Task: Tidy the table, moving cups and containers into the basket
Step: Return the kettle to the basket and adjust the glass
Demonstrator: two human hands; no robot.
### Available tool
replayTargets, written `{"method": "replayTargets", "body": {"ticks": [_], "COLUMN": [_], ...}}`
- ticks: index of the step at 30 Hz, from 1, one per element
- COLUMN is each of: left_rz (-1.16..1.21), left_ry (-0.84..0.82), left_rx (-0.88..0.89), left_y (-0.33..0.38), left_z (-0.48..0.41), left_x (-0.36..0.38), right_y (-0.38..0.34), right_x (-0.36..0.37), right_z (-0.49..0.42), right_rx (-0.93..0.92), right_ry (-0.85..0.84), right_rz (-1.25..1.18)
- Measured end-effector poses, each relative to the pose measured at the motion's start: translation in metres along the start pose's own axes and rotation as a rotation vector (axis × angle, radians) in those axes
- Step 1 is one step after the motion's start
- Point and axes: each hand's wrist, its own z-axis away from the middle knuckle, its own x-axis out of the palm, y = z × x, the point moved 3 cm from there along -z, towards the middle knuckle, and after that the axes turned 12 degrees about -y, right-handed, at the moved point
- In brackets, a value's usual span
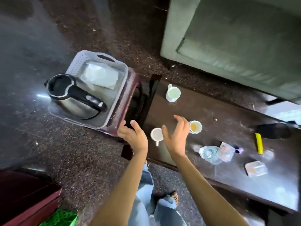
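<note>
A pale grey basket (74,64) sits on a dark red stool left of the table, holding a steel kettle (73,97) and a clear lidded container (100,75). On the dark table (219,111) stand three white cups: one far (173,94), one near the edge (156,135), one with brown residue (195,126). My left hand (133,136) hovers open by the stool's corner. Between the two nearer cups, my right hand (176,136) is open with fingers spread, holding nothing.
Further right on the table lie a clear plastic bottle (209,154), two clear plastic containers (226,151) (256,168), a yellow stick-like object (259,143) and a black object (273,130). A grey-green sofa (236,38) stands behind the table.
</note>
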Motion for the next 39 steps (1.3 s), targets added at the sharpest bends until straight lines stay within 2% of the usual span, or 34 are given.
{"method": "replayTargets", "body": {"ticks": [5,9,11,15,19,22,30,39], "left_rz": [-0.094,-0.209,-0.249,-0.32,-0.38,-0.429,-0.521,-0.551], "left_ry": [-0.299,-0.509,-0.572,-0.687,-0.761,-0.802,-0.891,-0.932], "left_rx": [0.022,0.034,0.029,0.005,-0.042,-0.052,0.004,0.148], "left_y": [-0.016,-0.031,-0.037,-0.048,-0.056,-0.057,-0.046,-0.006], "left_z": [0.066,0.106,0.123,0.145,0.152,0.149,0.127,0.101], "left_x": [0.072,0.112,0.128,0.15,0.161,0.169,0.194,0.239], "right_y": [0.097,0.164,0.189,0.221,0.232,0.235,0.229,0.213], "right_x": [-0.059,-0.083,-0.087,-0.085,-0.078,-0.073,-0.078,-0.127], "right_z": [0.042,0.067,0.075,0.077,0.068,0.063,0.055,-0.025], "right_rx": [0.255,0.578,0.667,0.642,0.646,0.702,0.796,0.682], "right_ry": [0.137,-0.018,-0.118,-0.243,-0.224,-0.24,-0.171,-0.037], "right_rz": [0.238,0.303,0.32,0.247,0.053,0.024,0.083,0.015]}}
